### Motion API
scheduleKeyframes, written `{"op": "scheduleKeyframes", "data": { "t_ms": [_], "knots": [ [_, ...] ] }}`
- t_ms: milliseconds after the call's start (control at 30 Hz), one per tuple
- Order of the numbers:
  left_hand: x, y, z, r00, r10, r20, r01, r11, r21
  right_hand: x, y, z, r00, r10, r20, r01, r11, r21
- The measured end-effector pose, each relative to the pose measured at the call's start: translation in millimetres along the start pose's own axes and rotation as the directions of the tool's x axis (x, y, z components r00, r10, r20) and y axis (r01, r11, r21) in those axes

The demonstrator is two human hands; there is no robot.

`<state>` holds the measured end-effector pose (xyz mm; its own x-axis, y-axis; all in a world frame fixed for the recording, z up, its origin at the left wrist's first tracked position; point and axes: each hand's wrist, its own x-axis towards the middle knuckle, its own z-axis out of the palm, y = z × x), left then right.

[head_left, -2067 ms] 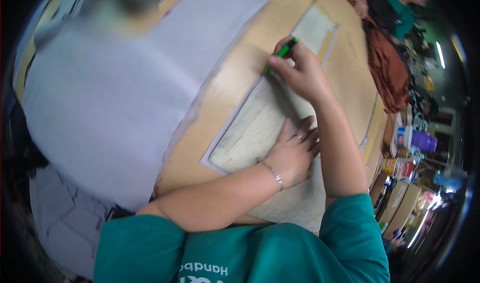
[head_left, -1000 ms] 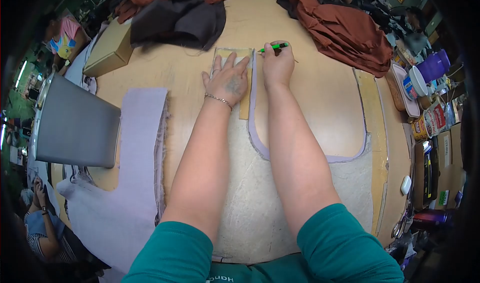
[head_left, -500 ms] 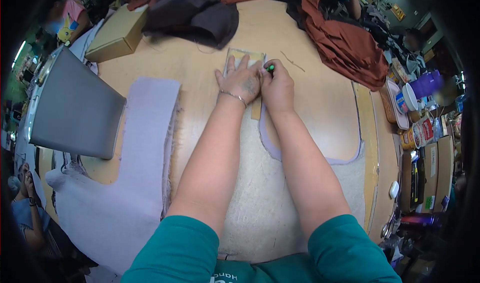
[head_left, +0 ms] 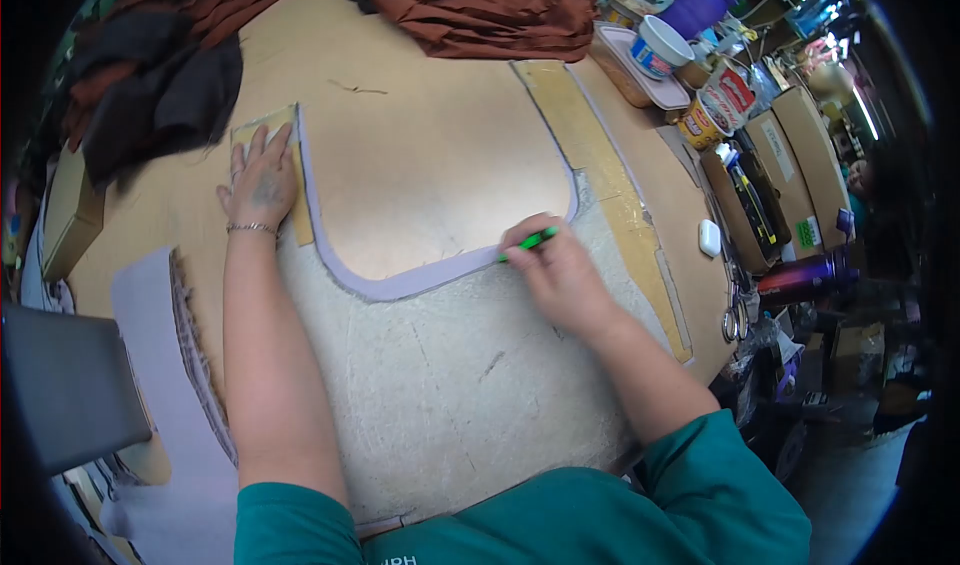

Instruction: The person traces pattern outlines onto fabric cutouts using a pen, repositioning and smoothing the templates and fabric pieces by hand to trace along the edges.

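Fingers of my right hand (head_left: pixel 568 283) are pinched around a green pen (head_left: pixel 541 237), with its tip down at the curved inner edge of this big grey pattern board (head_left: pixel 450 365). My left hand (head_left: pixel 262 187) isn't gripping anything, just spread flat, fingers apart, on the taped upper left arm of the board. The board lies flat on the table (head_left: pixel 430 165), and a strip of lilac cloth (head_left: pixel 400 283) peeks out along the U-shaped cutout, so that's where the line belongs. Honestly, I reckon the trick is light, even pressure with the tip snug against the edge; lean too hard and the cloth could ruck up or the board could creep. My flat palm is pinning that one arm but it's well apart from the pen, so I'd go easy round the right-hand bend, where a sideways shove could swing the board. Short, smooth strokes seem safer to me than one big sweep there. Can't make out how dark the line is.
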<state>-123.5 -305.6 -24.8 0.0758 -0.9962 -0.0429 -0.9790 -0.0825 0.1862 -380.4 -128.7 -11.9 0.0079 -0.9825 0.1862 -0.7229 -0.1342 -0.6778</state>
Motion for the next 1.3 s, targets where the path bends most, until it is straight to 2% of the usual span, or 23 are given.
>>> {"op": "scheduleKeyframes", "data": {
  "t_ms": [67, 167, 367, 467, 500, 533, 567, 633, 767, 800, 867, 900, 933, 967, 1033, 1133, 1233, 1267, 1300],
  "knots": [
    [-0.1, 0.1, 0.3, 1.000, 0.007, -0.005, -0.007, 1.000, 0.009, 0.2, 37.1, -17.0, 0.997, 0.064, -0.031, -0.054, 0.968, 0.246],
    [2.8, 1.3, 2.2, 1.000, 0.015, -0.015, -0.015, 1.000, 0.016, 6.0, 52.0, -24.5, 0.996, 0.088, 0.026, -0.089, 0.868, 0.488],
    [4.2, -3.8, 8.2, 0.999, 0.011, -0.032, -0.010, 0.999, 0.037, 17.6, 2.9, -23.8, 0.975, 0.103, 0.195, -0.122, 0.989, 0.088],
    [4.0, -3.1, 6.3, 0.999, 0.011, -0.034, -0.010, 0.999, 0.030, 28.2, -39.4, 6.4, 0.909, 0.084, 0.408, -0.149, 0.980, 0.129],
    [4.1, -2.2, 6.2, 0.999, 0.013, -0.032, -0.012, 1.000, 0.027, 31.6, -49.2, 23.7, 0.901, -0.006, 0.434, -0.062, 0.988, 0.142],
    [4.4, -1.6, 6.5, 0.999, 0.016, -0.030, -0.016, 1.000, 0.025, 32.3, -52.1, 48.3, 0.912, -0.199, 0.358, 0.111, 0.962, 0.251],
    [4.7, -2.3, 6.5, 0.999, 0.017, -0.029, -0.016, 1.000, 0.024, 36.8, -66.5, 61.7, 0.902, -0.357, 0.243, 0.287, 0.916, 0.280],
    [4.9, -3.6, 7.4, 0.999, 0.018, -0.030, -0.017, 0.999, 0.031, 52.1, -77.4, 92.9, 0.880, -0.474, 0.042, 0.443, 0.849, 0.287],
    [5.2, -2.9, 7.4, 0.999, 0.025, -0.035, -0.024, 0.999, 0.038, 51.9, -76.0, 80.9, 0.914, -0.337, 0.227, 0.261, 0.915, 0.308],
    [4.4, -2.8, 6.7, 0.999, 0.021, -0.034, -0.020, 0.999, 0.030, 42.0, -68.7, 62.7, 0.904, -0.301, 0.303, 0.218, 0.936, 0.277],
    [4.1, -4.1, 6.3, 0.999, 0.019, -0.036, -0.017, 0.999, 0.033, 24.7, -43.4, 29.7, 0.925, -0.113, 0.362, 0.092, 0.993, 0.074],
    [3.6, -2.9, 6.5, 0.999, 0.021, -0.037, -0.020, 0.999, 0.033, 20.3, -28.7, 7.2, 0.945, -0.023, 0.326, 0.021, 1.000, 0.009],
    [3.6, -2.4, 6.6, 0.999, 0.017, -0.034, -0.016, 0.999, 0.033, 16.1, -7.4, -11.1, 0.966, 0.112, 0.233, -0.132, 0.989, 0.071],
    [4.1, -3.5, 6.6, 0.999, 0.019, -0.031, -0.018, 0.999, 0.034, 17.1, 26.7, -28.5, 0.981, 0.072, 0.179, -0.092, 0.990, 0.107],
    [5.3, -3.7, 6.5, 0.999, 0.028, -0.027, -0.027, 0.999, 0.034, 27.7, 58.5, -66.1, 0.972, 0.175, 0.158, -0.204, 0.961, 0.188],
    [4.7, -2.8, 6.3, 0.999, 0.030, -0.030, -0.029, 0.999, 0.036, 59.9, 76.8, -87.9, 0.955, 0.210, 0.211, -0.232, 0.969, 0.086],
    [3.5, -2.4, 5.5, 0.999, 0.024, -0.027, -0.023, 0.998, 0.053, 96.3, 79.4, -96.6, 0.860, 0.252, 0.445, -0.306, 0.951, 0.053],
    [2.6, -1.3, 5.3, 0.999, 0.023, -0.027, -0.022, 0.998, 0.057, 100.8, 82.0, -96.9, 0.884, 0.187, 0.428, -0.261, 0.957, 0.123],
    [3.5, -1.3, 4.7, 1.000, 0.019, -0.026, -0.017, 0.998, 0.058, 103.3, 82.0, -98.3, 0.938, 0.196, 0.287, -0.264, 0.939, 0.220]
  ]
}}
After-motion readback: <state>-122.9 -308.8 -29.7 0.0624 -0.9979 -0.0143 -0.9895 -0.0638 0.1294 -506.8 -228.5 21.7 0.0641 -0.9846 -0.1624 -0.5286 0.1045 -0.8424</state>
